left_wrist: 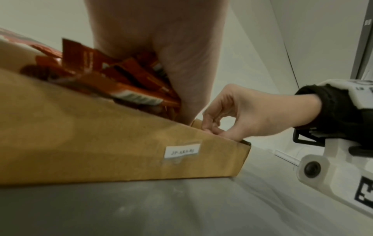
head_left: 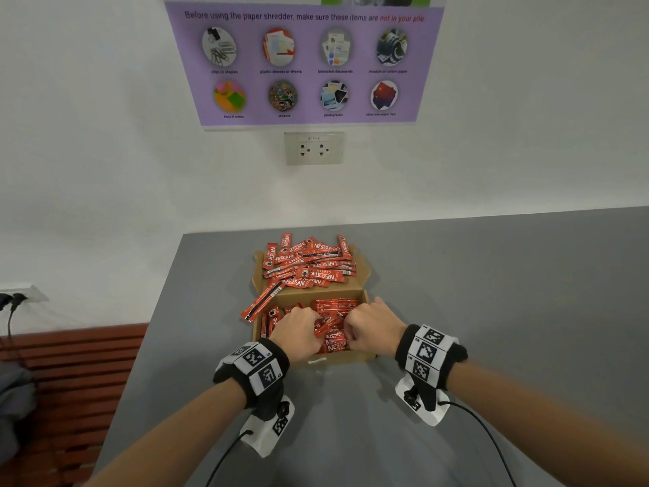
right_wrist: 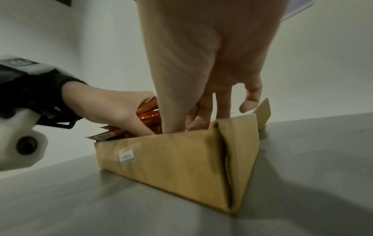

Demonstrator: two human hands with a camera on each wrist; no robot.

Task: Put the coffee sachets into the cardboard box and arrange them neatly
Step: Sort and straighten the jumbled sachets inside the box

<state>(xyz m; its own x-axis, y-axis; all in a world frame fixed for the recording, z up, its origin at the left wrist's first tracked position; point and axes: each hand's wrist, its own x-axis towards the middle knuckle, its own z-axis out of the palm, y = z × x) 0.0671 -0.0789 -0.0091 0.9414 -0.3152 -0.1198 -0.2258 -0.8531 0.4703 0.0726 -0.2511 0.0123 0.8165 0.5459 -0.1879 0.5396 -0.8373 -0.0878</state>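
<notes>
Inside the cardboard box (head_left: 365, 297), near half: left hand (head_left: 295, 332) and right hand (head_left: 373, 327), both knuckles-up, fingers curled down among coffee sachets (head_left: 332, 340).

Grip: left hand closed round a small bundle of sachets, seen from the right wrist camera; right hand's fingers bent down into the box at its near right corner, whether pinching a sachet or only pressing cannot be told.

Step in hand, judged: squaring a bundle into a row. Advisable: keep sticks parallel, ends level, seat against the stacked row (head_left: 335, 304) at the far right; press lightly, thin foil creasing easily.

Task item: slim red stick packs, white lettering, dark barcode strip on the reverse. Loose heap (head_left: 309, 263) on the opened lid behind the box; one stick (head_left: 261, 304) hanging over the left wall. Much unsorted.
</notes>
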